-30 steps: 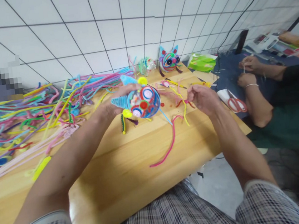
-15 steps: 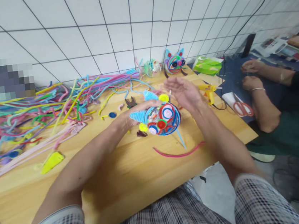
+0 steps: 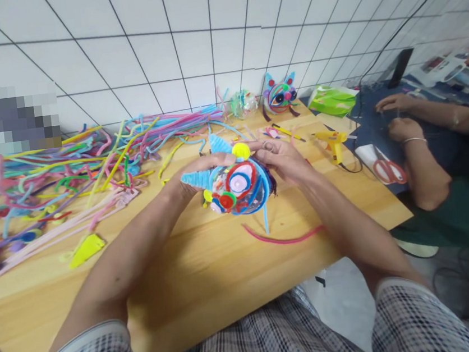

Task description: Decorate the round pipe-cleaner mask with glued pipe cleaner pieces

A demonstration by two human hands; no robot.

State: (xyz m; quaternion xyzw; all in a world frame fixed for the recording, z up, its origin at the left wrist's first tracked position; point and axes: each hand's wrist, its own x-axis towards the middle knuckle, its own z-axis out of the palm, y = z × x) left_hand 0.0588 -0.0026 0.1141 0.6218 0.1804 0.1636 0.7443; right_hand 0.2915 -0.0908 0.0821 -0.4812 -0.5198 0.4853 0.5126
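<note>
A pipe-cleaner animal head [image 3: 241, 183] is held above the wooden table, tilted to one side. It has a clear round body, two pointed blue ears, yellow discs, coiled eyes and a red nose; a light blue pipe-cleaner end hangs below it. My left hand [image 3: 206, 168] grips it from behind the ears, most fingers hidden. At its other edge, my right hand [image 3: 279, 158] pinches it with bent fingers, beside a dark tassel [image 3: 273, 183]. Under the head lies a curved pink pipe cleaner [image 3: 286, 241] on the table.
Loose pipe cleaners [image 3: 169, 126] cover the table's left and back. Near the wall stand a similar animal head [image 3: 280, 101] and a clear ball [image 3: 245, 103]. A yellow glue gun [image 3: 333, 145], scissors [image 3: 390, 171] and a green packet [image 3: 331, 101] lie right. Another person's hands [image 3: 400, 117] work beyond.
My right hand has come from apart, with raised fingers, onto the head's right side. The head has turned and shifted slightly left in view.
</note>
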